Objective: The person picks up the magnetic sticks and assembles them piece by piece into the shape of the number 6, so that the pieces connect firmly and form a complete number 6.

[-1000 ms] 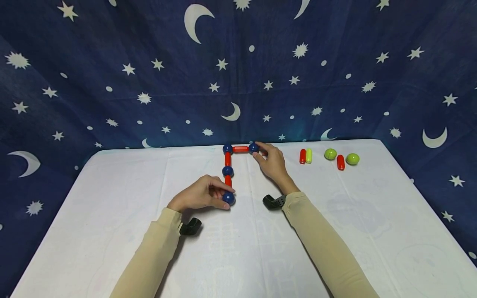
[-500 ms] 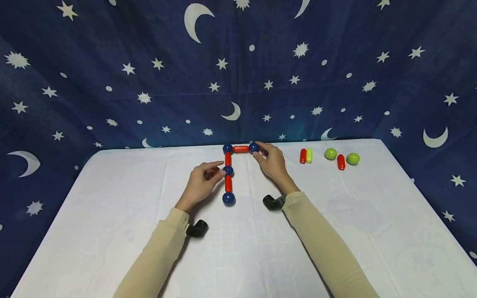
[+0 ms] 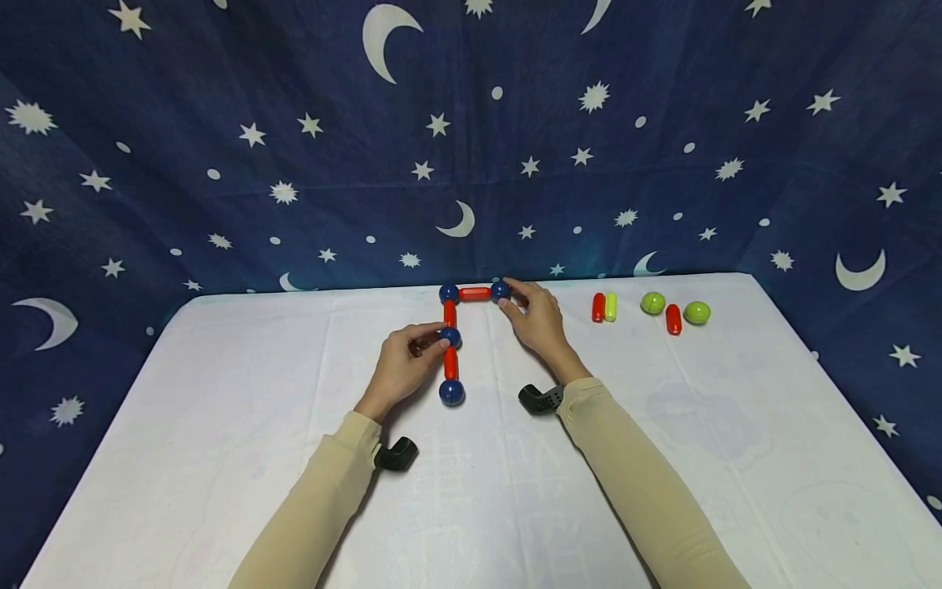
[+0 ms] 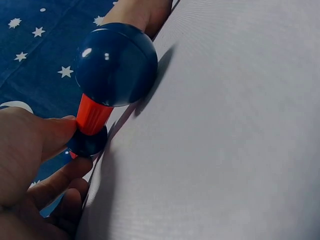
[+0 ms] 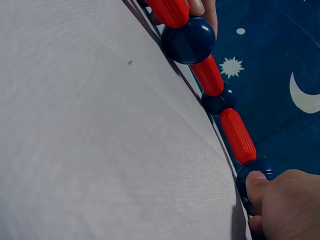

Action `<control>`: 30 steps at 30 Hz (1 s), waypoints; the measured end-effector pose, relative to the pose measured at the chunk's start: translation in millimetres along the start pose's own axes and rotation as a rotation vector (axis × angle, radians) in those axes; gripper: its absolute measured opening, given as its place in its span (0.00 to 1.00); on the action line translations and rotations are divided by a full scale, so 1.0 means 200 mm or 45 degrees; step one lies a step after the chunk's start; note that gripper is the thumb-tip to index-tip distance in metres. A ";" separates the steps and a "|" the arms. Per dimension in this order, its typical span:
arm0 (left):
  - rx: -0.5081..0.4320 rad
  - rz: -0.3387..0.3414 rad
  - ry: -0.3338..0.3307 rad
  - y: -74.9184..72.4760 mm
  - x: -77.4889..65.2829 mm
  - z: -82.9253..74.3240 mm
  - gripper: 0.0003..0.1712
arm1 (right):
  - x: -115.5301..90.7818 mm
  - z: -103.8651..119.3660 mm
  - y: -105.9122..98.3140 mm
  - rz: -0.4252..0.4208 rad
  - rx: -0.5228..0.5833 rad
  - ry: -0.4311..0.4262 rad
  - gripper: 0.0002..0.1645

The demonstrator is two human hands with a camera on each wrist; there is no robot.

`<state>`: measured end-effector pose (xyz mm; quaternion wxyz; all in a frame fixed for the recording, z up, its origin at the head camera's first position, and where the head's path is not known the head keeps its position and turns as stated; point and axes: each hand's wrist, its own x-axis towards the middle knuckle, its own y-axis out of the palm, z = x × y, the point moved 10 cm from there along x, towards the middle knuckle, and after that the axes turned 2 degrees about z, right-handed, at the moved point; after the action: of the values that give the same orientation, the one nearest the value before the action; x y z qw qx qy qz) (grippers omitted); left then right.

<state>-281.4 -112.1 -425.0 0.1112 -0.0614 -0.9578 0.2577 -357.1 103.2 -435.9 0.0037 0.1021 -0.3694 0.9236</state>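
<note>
Blue balls joined by red rods form an angled chain on the white table. In the head view, one arm runs toward me from the corner ball (image 3: 449,294) and the other runs right along a red rod (image 3: 474,294). My left hand (image 3: 401,360) pinches the middle blue ball (image 3: 451,336) between thumb and fingers. At the right end, my right hand (image 3: 537,323) grips the end ball (image 3: 500,290), its thumb on the ball in the right wrist view. The nearest blue ball (image 4: 116,65) looms large in the left wrist view, untouched, with a red rod (image 4: 93,115) behind it.
Right of the chain lie a red rod (image 3: 598,307) beside a yellow-green rod (image 3: 611,307), then a green ball (image 3: 652,303), another red rod (image 3: 673,319) and a second green ball (image 3: 697,312). A star-patterned blue cloth (image 3: 331,147) hangs behind the table.
My left hand has let go of the nearest ball, moved away from me up the chain and taken hold of the middle ball. The right hand stays at the end ball.
</note>
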 end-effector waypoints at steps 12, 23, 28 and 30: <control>0.008 -0.005 -0.013 0.00 0.00 0.00 0.18 | 0.01 0.01 -0.02 -0.012 0.043 -0.072 0.28; -0.009 -0.004 -0.033 0.00 -0.01 0.02 0.18 | -0.01 0.02 -0.10 0.041 0.223 -0.083 0.28; -0.013 0.001 -0.039 0.00 0.00 0.02 0.18 | -0.03 0.02 -0.26 -0.092 0.237 -0.153 0.23; -0.014 0.003 -0.038 0.00 0.00 0.02 0.18 | -0.05 0.00 -0.33 -0.159 0.206 -0.177 0.22</control>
<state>-281.5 -114.2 -428.3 0.0961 -0.0592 -0.9608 0.2534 -341.6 151.3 -392.1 0.0274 0.1888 -0.2859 0.9391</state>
